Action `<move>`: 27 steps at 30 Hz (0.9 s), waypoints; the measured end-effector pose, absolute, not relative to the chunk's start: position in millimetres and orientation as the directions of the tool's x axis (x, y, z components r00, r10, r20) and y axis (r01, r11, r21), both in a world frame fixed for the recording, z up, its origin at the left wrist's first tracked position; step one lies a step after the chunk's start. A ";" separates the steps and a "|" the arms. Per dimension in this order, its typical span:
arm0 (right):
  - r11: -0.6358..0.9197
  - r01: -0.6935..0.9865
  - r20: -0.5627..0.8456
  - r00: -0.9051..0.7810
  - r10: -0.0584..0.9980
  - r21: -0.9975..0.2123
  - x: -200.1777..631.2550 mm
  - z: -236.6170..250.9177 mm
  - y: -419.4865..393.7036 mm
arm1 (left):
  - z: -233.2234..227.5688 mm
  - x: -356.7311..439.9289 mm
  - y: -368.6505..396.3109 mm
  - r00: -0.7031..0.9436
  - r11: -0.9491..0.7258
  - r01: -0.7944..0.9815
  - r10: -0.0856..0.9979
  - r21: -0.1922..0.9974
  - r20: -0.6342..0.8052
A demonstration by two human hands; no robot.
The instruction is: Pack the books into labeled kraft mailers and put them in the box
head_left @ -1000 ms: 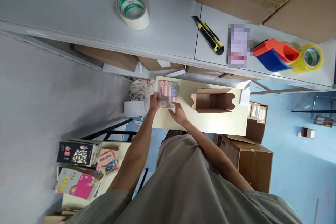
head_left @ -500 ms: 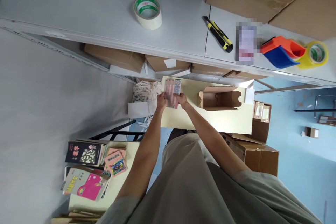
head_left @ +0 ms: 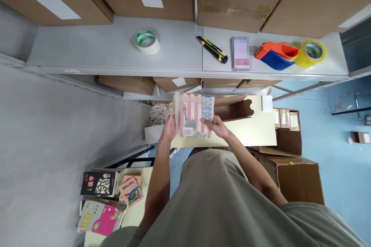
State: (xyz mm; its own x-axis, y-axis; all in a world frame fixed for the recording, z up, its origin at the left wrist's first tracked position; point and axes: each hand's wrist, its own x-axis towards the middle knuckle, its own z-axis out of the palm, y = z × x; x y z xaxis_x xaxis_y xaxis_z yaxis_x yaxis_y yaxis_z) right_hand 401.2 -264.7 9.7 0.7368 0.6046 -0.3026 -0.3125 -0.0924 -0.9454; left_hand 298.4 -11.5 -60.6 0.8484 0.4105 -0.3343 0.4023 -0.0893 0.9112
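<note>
A: Where is the book (head_left: 194,115) with the striped cover?

B: Both hands hold it up above the pale desk (head_left: 255,133), near the desk's left edge. It faces the camera, stripes running upright, barcode at its lower edge.

A: How does the left hand (head_left: 169,128) sit on it?

B: It grips the book's left edge, fingers curled around behind, thumb toward the front. The forearm rises straight from the lower middle of the view, wrist nearly in line with it.

A: And the right hand (head_left: 216,125)?

B: It clasps the lower right corner, fingers closed narrowly on the cover's edge. That forearm comes in at a slant from the right, elbow bent.

A: What else is on the desk?

B: An open cardboard box (head_left: 235,109) lies toward the back edge, just right of the book and partly behind it.

A: And farther off?

B: On the grey shelf (head_left: 87,52) behind lie a white tape roll (head_left: 146,41), a yellow-and-black knife (head_left: 211,49), an orange-and-blue tape dispenser (head_left: 276,54) and a yellow tape roll (head_left: 310,53). A pile of books (head_left: 107,198) lies at lower left, well apart from the hands.
</note>
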 end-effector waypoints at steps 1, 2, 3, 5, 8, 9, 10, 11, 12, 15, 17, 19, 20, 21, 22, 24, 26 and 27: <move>-0.069 -0.344 -0.320 0.755 0.573 -0.936 401.3 18.1 -280.8 | -48.4 304.0 -20.7 0.846 0.011 0.376 0.404 0.927 -0.348; -0.055 -0.370 -0.340 0.775 0.533 -0.927 401.7 25.0 -294.8 | -36.7 311.1 -31.3 0.851 0.080 0.350 0.389 0.933 -0.353; -0.043 -0.389 -0.359 0.794 0.491 -0.920 402.3 30.4 -306.9 | -25.6 319.4 -43.0 0.867 0.098 0.331 0.360 0.939 -0.343; -0.016 -0.411 -0.380 0.826 0.417 -0.911 403.3 37.3 -326.9 | -5.1 337.3 -67.2 0.911 0.040 0.298 0.288 0.954 -0.296; 0.028 -0.407 -0.371 0.858 0.356 -0.913 406.1 40.5 -351.3 | 22.2 361.9 -98.8 0.957 -0.044 0.225 0.198 0.973 -0.212; 0.032 -0.394 -0.359 0.865 0.350 -0.918 408.7 40.4 -358.8 | 30.8 369.1 -107.2 0.967 -0.068 0.196 0.181 0.978 -0.181; 0.027 -0.376 -0.343 0.869 0.356 -0.926 413.0 40.3 -366.4 | 39.3 376.0 -114.5 0.974 -0.098 0.165 0.174 0.981 -0.146; 0.016 -0.351 -0.321 0.872 0.369 -0.936 419.4 40.2 -374.3 | 47.9 382.8 -120.9 0.979 -0.135 0.133 0.172 0.982 -0.109; 0.005 -0.316 -0.290 0.878 0.380 -0.949 428.1 40.6 -382.7 | 56.7 389.7 -126.5 0.982 -0.180 0.099 0.176 0.979 -0.067; -0.041 -0.104 -0.112 0.938 0.328 -0.994 467.6 47.3 -411.9 | 82.7 411.8 -140.7 0.981 -0.343 -0.011 0.176 0.939 0.076; -0.165 0.108 0.070 0.973 0.221 -0.980 499.3 57.6 -433.4 | 96.7 427.0 -149.4 0.982 -0.464 -0.070 0.125 0.883 0.144; -0.342 0.283 0.220 0.952 0.212 -0.896 527.8 70.3 -452.8 | 104.4 440.6 -158.4 0.987 -0.577 -0.099 0.049 0.811 0.155; -0.403 0.353 0.264 0.929 0.260 -0.844 539.2 76.3 -460.3 | 105.3 446.3 -163.0 0.990 -0.625 -0.104 0.011 0.773 0.142; -0.440 0.412 0.285 0.901 0.328 -0.798 548.2 81.1 -465.8 | 104.3 451.0 -167.7 0.992 -0.666 -0.105 -0.022 0.739 0.121; -0.454 0.461 0.286 0.870 0.402 -0.762 554.8 84.4 -469.2 | 101.5 454.7 -172.4 0.994 -0.699 -0.103 -0.049 0.707 0.096; -0.450 0.518 0.255 0.813 0.524 -0.727 561.8 85.1 -470.3 | 92.1 459.2 -181.1 0.996 -0.749 -0.089 -0.077 0.656 0.047; -0.444 0.532 0.212 0.780 0.589 -0.721 563.6 78.3 -467.2 | 80.2 460.8 -188.2 0.997 -0.784 -0.058 -0.072 0.618 0.001; -0.444 0.530 0.190 0.770 0.609 -0.722 563.6 72.9 -465.3 | 74.1 460.9 -191.1 0.998 -0.797 -0.036 -0.060 0.603 -0.020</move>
